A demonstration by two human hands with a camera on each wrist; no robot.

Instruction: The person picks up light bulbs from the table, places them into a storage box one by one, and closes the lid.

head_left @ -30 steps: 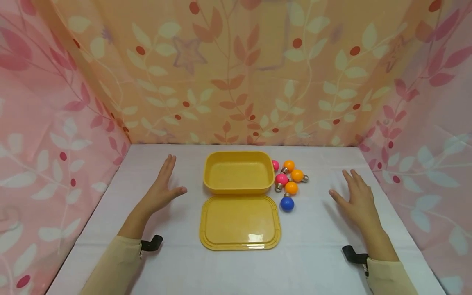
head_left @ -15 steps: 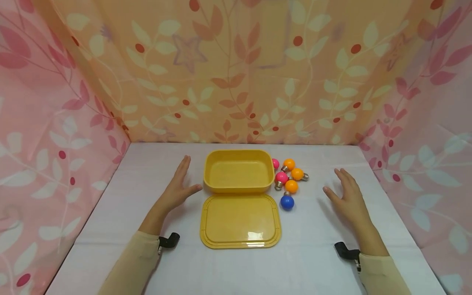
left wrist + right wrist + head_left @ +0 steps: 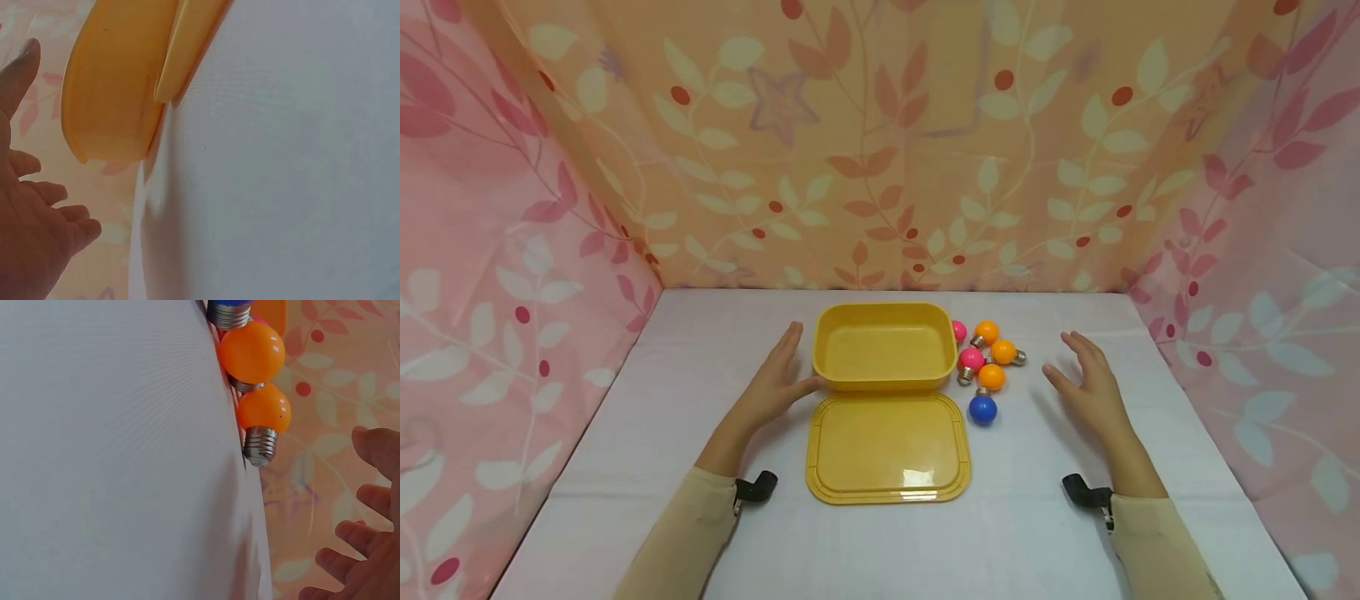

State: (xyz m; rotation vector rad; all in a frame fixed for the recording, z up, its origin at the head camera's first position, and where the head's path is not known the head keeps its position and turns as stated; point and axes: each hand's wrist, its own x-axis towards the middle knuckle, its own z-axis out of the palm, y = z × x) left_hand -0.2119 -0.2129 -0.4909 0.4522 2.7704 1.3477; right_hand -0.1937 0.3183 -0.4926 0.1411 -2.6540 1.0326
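My left hand (image 3: 769, 389) is at the left side of a yellow plastic box (image 3: 885, 386), thumb tip right at its lower left corner in the head view. In the left wrist view the fingers (image 3: 81, 231) are spread and hold nothing. The box's matching yellow lid (image 3: 887, 450) lies flat just in front of it. My right hand (image 3: 1093, 392) hovers to the right of a cluster of small light bulbs, thumb and fingers apart and holding nothing. Nearest to it are orange bulbs (image 3: 1003, 352); a blue bulb (image 3: 982, 409) lies at the front and a pink bulb (image 3: 972, 359) among them.
A white cloth (image 3: 880, 550) covers the table. Patterned curtains stand close behind (image 3: 880, 167) and on both sides. Another pink bulb (image 3: 959, 331) lies against the box's right side, partly hidden by it. Each wrist carries a small black camera (image 3: 757, 487).
My left hand has moved right, up to the box's left side. My right hand has come left, closer to the bulbs. Box, lid and bulbs stay where they were.
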